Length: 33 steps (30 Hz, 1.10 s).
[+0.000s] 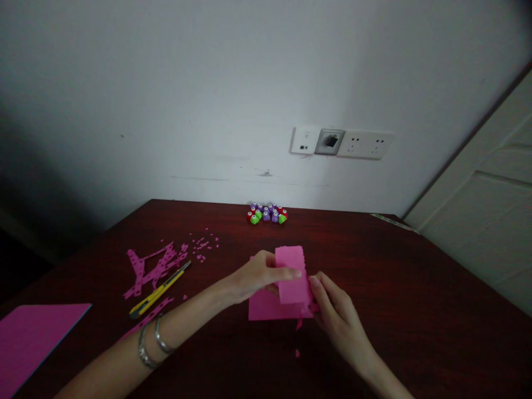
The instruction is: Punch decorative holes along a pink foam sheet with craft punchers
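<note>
A small folded piece of pink paper (290,288) is held up over the table, its right edge finely jagged. My left hand (266,272) grips it from the left, thumb across its front. At its lower right edge, my right hand (332,302) pinches a thin pink strip (308,303), partly hidden by the fingers. Beneath both hands a larger pink sheet (262,307) lies on the table. A tiny pink scrap (297,353) rests nearer the front.
On the dark red table (374,266), a yellow cutter (160,291) lies beside pink cut strips (153,269) and small bits (201,244). A pink sheet (37,338) is at the left front. Small colourful eyed figures (266,213) stand near the wall.
</note>
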Available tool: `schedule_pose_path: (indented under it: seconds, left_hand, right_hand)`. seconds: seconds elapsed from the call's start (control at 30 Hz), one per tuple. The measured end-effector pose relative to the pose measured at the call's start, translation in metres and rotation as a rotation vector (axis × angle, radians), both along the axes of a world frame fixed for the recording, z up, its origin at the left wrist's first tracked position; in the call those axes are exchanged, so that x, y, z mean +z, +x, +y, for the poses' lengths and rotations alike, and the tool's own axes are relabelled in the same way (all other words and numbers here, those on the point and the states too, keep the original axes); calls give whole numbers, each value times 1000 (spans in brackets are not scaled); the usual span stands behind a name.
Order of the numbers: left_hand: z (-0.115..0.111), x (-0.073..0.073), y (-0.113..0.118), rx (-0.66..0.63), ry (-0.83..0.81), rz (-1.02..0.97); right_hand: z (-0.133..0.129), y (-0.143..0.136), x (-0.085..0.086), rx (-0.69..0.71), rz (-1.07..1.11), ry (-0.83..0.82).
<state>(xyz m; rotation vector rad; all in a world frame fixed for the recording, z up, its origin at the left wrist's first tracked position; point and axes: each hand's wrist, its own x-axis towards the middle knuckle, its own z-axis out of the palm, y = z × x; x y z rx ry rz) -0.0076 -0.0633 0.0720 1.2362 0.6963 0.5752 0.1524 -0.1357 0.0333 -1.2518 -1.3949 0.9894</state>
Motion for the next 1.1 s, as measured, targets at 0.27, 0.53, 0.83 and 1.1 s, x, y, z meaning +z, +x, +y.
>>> schedule_pose_path:
  seconds: [0.27,0.53,0.83,1.1]
  left_hand:
    - [-8,-5,4,-35,104,16]
    - [-11,-11,5,-79,18,-34]
    - [-18,-20,10,35,19,-124]
    - [-20,-27,10,41,-2,-137]
  right_hand:
    - [-3,-4,6,55,-125,86]
    - [-7,-5,-15,-55,-80,42]
    - [-12,-9,-20,-294,188,-124]
    - [-12,-20,-10,-210,430,-269]
